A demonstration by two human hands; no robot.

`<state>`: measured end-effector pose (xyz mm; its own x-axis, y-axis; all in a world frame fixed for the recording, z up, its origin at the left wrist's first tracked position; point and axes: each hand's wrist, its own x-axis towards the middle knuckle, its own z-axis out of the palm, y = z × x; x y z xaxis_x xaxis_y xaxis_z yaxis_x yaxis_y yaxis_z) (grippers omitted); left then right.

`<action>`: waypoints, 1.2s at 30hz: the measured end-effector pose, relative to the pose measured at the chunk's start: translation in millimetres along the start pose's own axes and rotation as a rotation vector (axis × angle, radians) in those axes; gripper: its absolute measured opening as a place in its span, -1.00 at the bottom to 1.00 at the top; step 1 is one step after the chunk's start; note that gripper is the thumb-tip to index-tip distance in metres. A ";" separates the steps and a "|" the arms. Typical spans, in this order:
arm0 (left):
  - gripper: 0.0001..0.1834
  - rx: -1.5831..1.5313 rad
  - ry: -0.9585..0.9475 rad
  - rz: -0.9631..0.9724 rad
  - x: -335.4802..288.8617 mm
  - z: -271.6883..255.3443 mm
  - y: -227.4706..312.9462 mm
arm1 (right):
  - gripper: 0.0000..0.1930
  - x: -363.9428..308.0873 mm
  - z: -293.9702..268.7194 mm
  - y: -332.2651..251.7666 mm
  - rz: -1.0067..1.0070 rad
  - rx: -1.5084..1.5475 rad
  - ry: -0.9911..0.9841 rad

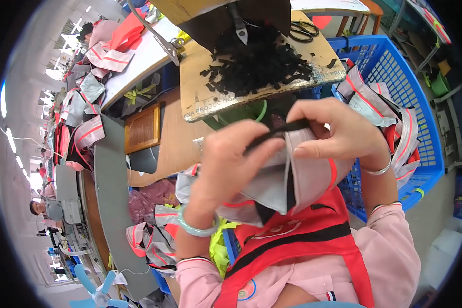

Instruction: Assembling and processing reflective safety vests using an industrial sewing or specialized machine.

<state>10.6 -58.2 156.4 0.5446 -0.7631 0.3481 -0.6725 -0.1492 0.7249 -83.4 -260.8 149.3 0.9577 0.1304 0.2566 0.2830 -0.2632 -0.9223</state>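
Close in front of my chest I hold up a grey fabric piece [313, 169] with pinkish-red piping and black trim. A black strap [272, 135] runs along its top edge between my hands. My left hand [231, 159] is closed, with thumb and fingers pinching the strap's left end. The fingers of my right hand [339, 131] are closed on the fabric at the strap's right end. Beyond them, a heap of short cut black strips [262, 61] covers much of a worn board [195, 97]. My fingers partly hide the strap.
Black-handled scissors [304, 31] lie at the board's far right; a pointed metal tool [238, 25] stands over the heap. On my right is a blue plastic basket [431, 128] of similar grey pieces [369, 97]. More pieces [156, 238] lie low on my left, beside a grey panel [113, 190].
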 end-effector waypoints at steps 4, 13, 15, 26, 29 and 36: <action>-0.82 0.168 -0.109 -0.125 35.1 -27.1 -25.9 | -0.69 36.5 -9.2 8.3 0.075 -0.471 0.082; -0.78 0.167 0.229 -0.205 35.2 34.9 -100.3 | -0.69 65.9 -15.7 78.8 0.155 -0.451 0.230; -0.79 0.055 0.226 -0.176 37.5 31.3 -91.7 | -0.72 59.8 -26.0 74.2 0.165 -0.395 0.190; -0.63 0.081 -0.305 -0.296 97.4 -39.1 -85.1 | -0.73 85.7 -38.4 64.1 0.091 -0.519 0.139; -0.59 -0.015 -0.334 -0.366 113.3 -43.2 -105.8 | -0.73 99.5 -42.1 79.5 0.163 -0.453 0.121; -0.61 0.009 -0.379 -0.415 144.8 -51.8 -134.9 | -0.71 122.3 -49.7 101.9 0.225 -0.184 0.147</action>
<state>206.1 -116.0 139.8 0.5472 -0.8116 -0.2049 -0.4453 -0.4895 0.7497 65.2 -319.2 101.0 0.9909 -0.0864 0.1035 0.0553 -0.4402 -0.8962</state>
